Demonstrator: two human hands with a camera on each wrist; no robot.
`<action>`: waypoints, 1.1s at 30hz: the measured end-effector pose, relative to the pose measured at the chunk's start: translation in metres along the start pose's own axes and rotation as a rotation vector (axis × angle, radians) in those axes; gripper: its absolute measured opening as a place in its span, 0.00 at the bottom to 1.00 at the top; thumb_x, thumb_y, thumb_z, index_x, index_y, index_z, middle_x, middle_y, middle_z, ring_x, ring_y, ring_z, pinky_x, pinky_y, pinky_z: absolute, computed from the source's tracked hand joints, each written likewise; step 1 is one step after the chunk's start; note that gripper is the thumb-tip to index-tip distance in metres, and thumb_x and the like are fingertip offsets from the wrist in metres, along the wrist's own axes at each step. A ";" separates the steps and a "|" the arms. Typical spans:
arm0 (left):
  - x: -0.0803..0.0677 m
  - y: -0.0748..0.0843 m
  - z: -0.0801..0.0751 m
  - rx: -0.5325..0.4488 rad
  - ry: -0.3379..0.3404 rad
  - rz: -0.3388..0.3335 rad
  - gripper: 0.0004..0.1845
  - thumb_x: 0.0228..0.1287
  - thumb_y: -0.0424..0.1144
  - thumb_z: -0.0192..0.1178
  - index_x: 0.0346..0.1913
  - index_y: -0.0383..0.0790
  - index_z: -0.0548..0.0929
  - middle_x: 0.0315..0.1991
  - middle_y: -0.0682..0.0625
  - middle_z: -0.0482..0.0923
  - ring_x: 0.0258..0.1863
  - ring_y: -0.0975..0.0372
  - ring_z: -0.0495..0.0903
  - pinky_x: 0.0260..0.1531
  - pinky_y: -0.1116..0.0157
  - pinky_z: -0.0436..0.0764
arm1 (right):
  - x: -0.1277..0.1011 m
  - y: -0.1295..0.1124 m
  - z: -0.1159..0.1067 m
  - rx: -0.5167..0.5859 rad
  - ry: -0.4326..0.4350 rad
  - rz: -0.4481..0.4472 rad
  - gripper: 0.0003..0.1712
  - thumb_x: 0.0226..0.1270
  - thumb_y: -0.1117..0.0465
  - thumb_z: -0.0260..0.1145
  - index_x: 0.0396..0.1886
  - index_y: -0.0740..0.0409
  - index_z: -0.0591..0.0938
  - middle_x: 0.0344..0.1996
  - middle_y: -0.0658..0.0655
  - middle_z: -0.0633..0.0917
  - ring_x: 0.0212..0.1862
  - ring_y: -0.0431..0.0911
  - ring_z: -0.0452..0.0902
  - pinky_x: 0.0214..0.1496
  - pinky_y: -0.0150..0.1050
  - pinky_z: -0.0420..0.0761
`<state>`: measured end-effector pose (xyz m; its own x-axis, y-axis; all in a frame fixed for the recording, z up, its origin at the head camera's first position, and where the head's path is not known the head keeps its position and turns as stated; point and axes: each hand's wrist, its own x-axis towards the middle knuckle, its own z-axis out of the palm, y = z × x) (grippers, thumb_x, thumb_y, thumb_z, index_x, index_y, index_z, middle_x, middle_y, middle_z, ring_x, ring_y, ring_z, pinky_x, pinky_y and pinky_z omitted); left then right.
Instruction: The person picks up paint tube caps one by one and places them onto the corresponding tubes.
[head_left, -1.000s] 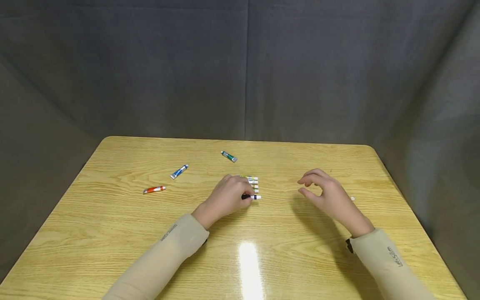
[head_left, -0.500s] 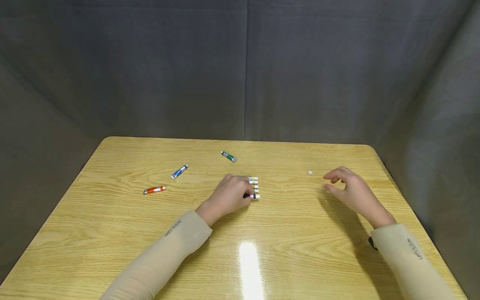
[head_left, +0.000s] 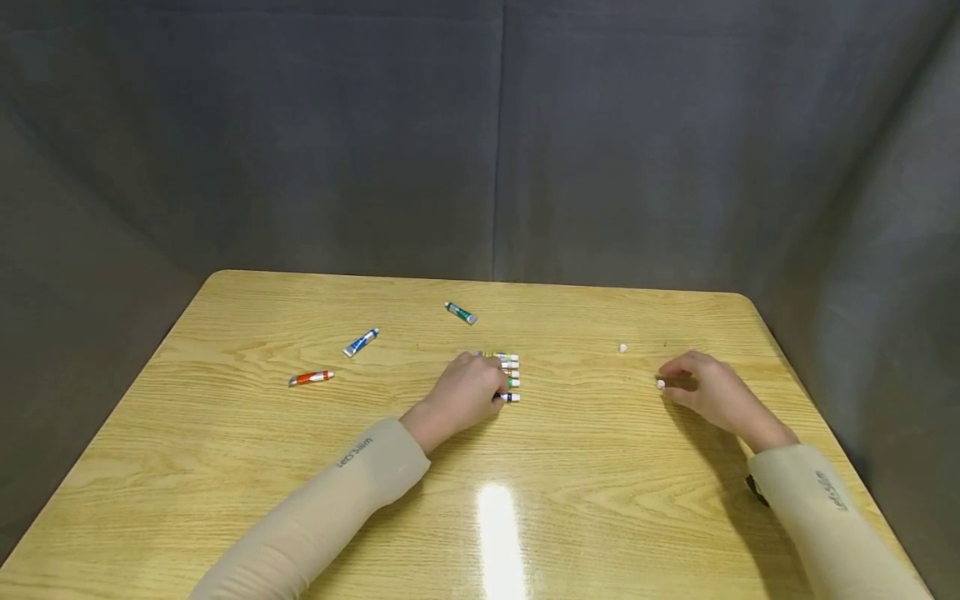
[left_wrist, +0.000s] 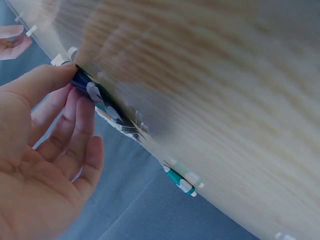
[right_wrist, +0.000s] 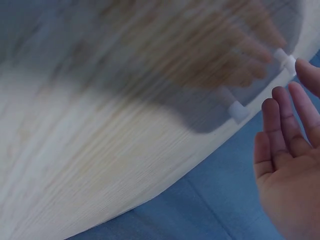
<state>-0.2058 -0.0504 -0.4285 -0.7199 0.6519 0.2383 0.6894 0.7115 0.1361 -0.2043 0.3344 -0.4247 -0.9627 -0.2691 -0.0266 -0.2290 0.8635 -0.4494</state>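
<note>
A row of several small paint tubes (head_left: 510, 372) lies side by side at the table's middle. My left hand (head_left: 468, 390) covers their left ends. It pinches the nearest one, a dark blue tube (left_wrist: 82, 80) with a white cap, between thumb and forefinger while it lies on the wood. My right hand (head_left: 701, 388) rests on the table at the right with fingers loosely bent. One fingertip touches a small white cap (head_left: 661, 384), also seen at its fingertips (right_wrist: 288, 62) in the right wrist view. A second white cap (head_left: 622, 347) lies farther back.
Three loose tubes lie apart on the wooden table (head_left: 225, 467): a green one (head_left: 460, 313) behind the row, a blue one (head_left: 361, 342) and a red one (head_left: 311, 377) to the left. Grey cloth hangs behind and to both sides.
My right hand moved right and down onto the table, and two white caps now show by it. My left hand pulled the dark blue tube in against the row.
</note>
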 end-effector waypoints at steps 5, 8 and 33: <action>0.001 0.002 0.000 0.020 0.005 -0.006 0.07 0.60 0.32 0.72 0.26 0.44 0.90 0.28 0.53 0.85 0.27 0.65 0.78 0.41 0.60 0.83 | 0.005 0.000 0.003 -0.033 -0.013 -0.015 0.08 0.68 0.66 0.70 0.46 0.62 0.87 0.42 0.60 0.88 0.43 0.49 0.82 0.46 0.46 0.81; 0.001 0.002 0.001 0.023 -0.001 -0.017 0.06 0.61 0.32 0.72 0.27 0.44 0.91 0.29 0.52 0.86 0.30 0.64 0.81 0.42 0.60 0.83 | 0.006 -0.003 0.003 -0.030 -0.034 -0.004 0.07 0.69 0.67 0.69 0.45 0.62 0.88 0.41 0.60 0.88 0.42 0.47 0.81 0.44 0.44 0.81; 0.004 0.001 0.002 0.047 0.007 -0.026 0.06 0.62 0.33 0.72 0.28 0.44 0.91 0.30 0.52 0.87 0.27 0.65 0.77 0.36 0.64 0.80 | 0.008 -0.018 0.008 -0.012 -0.055 -0.022 0.04 0.70 0.65 0.69 0.41 0.57 0.88 0.38 0.54 0.88 0.39 0.42 0.78 0.41 0.38 0.79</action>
<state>-0.2085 -0.0465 -0.4290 -0.7366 0.6315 0.2422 0.6659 0.7397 0.0966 -0.2072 0.3134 -0.4243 -0.9483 -0.3106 -0.0658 -0.2520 0.8622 -0.4394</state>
